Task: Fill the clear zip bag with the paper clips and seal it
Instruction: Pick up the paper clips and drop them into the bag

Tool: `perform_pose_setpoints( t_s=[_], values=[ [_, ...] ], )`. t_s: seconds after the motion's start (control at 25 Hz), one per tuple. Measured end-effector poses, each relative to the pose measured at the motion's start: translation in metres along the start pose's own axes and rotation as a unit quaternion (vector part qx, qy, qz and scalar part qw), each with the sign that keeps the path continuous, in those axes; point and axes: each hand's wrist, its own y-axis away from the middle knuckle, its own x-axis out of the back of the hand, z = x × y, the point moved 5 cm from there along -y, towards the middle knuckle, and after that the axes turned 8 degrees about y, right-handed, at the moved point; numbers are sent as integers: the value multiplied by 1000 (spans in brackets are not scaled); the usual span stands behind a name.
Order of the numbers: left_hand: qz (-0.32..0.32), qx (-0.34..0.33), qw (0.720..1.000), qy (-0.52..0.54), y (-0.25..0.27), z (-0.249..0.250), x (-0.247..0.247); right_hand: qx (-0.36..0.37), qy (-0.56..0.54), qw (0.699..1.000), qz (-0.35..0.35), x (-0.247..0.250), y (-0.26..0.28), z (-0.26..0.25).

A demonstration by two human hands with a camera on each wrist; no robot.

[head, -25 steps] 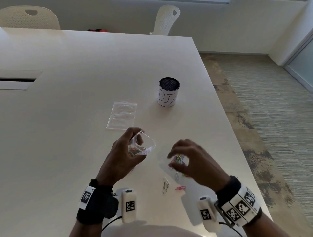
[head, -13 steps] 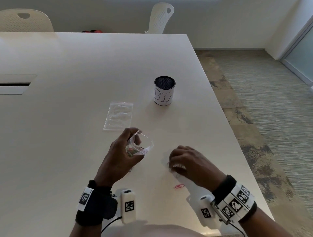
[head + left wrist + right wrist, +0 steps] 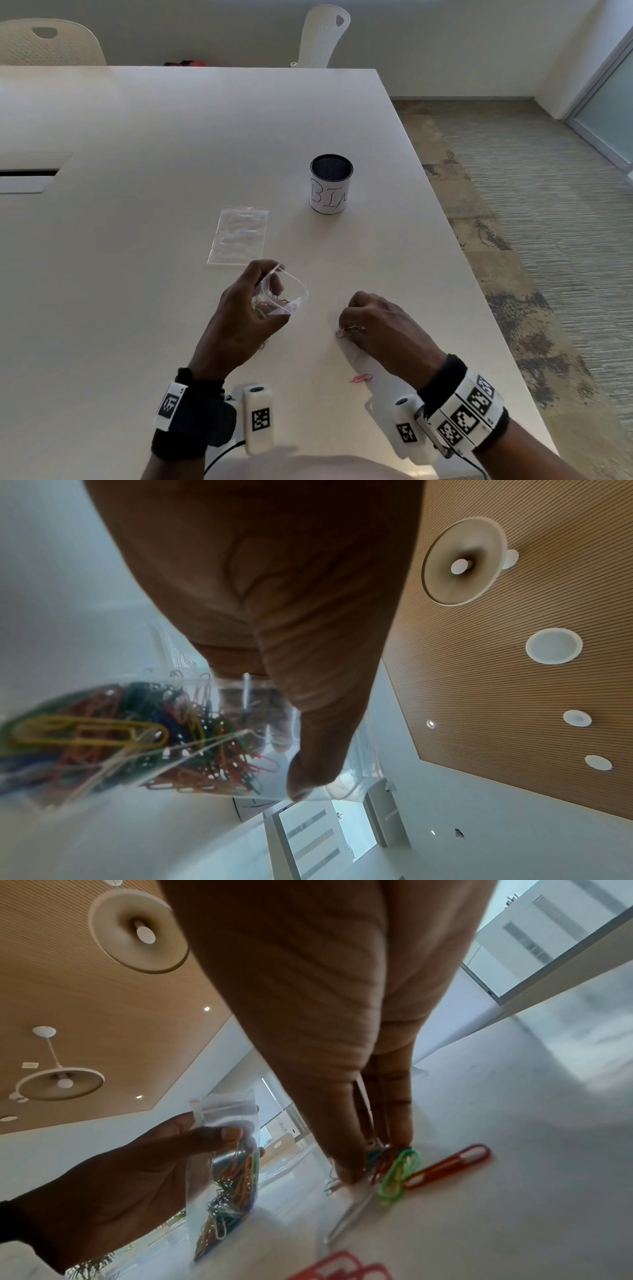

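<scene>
My left hand [image 3: 246, 308] holds a clear zip bag [image 3: 282, 296] upright above the table, its mouth spread wide toward the right. Coloured paper clips [image 3: 137, 731] fill its lower part, and thumb and fingers pinch its rim [image 3: 219, 1112]. My right hand [image 3: 370, 322] is down on the table [image 3: 137, 137] to the right of the bag. Its fingertips [image 3: 394, 1139] pinch a small bunch of paper clips [image 3: 399, 1167] lying on the surface. A loose pink clip [image 3: 360, 378] lies nearer me, below that hand. An orange clip [image 3: 448, 1165] lies beside the bunch.
A second, flat clear bag [image 3: 238, 234] lies beyond my left hand. A black mesh cup [image 3: 331, 183] labelled "BIN" stands further back right. The table's right edge [image 3: 479, 274] runs close to my right hand. Two white chairs stand at the far side.
My right hand came down from above the table onto the surface and now pinches clips lying there. The left hand kept the bag held open in place.
</scene>
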Motion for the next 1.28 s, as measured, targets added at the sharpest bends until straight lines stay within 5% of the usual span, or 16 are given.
perform_pose_setpoints(
  t_s=[0.6,0.8,1.04,1.28],
  values=[
    [2,-3,1000,-1,1,3,0,-36,-120,987,103,23,-12,25],
    [2,1,1000,11,3,2,1,-142,-324,929,109,31,-8,45],
    [4,-4,1000,13,3,3,1,-95,-496,855,120,55,-13,4],
    [2,-6,1000,2,3,9,0,62,-286,939,180,64,-46,-63]
  ],
)
